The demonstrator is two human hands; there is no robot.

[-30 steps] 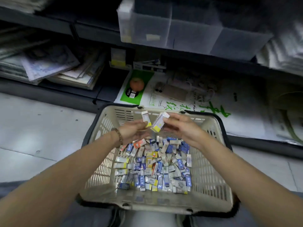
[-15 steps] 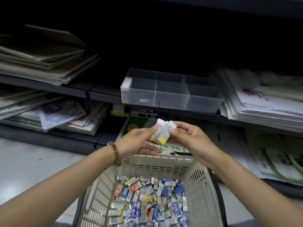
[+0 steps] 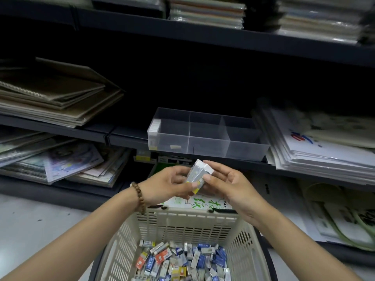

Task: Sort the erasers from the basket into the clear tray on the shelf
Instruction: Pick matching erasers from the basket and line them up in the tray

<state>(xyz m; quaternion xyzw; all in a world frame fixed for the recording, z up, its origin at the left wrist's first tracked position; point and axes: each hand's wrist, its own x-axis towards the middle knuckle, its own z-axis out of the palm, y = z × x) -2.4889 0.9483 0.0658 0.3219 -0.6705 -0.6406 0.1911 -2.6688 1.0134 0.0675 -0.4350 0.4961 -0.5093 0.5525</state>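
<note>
Since a second ago both hands have risen from over the pile in the basket to above its far rim, and the view has tilted up, so an upper shelf of stacked pads now shows at 12 o'clock. The left hand [image 3: 172,183] and the right hand [image 3: 229,185] meet at the middle of the picture around a small stack of erasers [image 3: 199,173], white with a yellow end at the bottom. The left thumb and fingers pinch the stack's lower left side. The right hand's fingers curl round its right side, with the thumb tip on its front. The stack tilts, its top leaning towards 1 o'clock. A beaded bracelet [image 3: 139,197] circles the left wrist.

The clear tray [image 3: 207,138] stands on the dark shelf [image 3: 125,136] at 12 o'clock from the hands, apart from them and further back. It has three compartments side by side. A few white erasers [image 3: 154,126] stand against the left wall of the left compartment; what the other two hold I cannot tell.

The cream basket [image 3: 182,218] lies at 6 o'clock, its slatted far wall just below the wrists. Loose erasers [image 3: 182,262] in blue, white, orange and yellow wrappers cover its floor.

Brown pads [image 3: 56,94] lie stacked at 9 o'clock, and white paper packs [image 3: 324,147] at 3 o'clock, just beside the tray's right end
</note>
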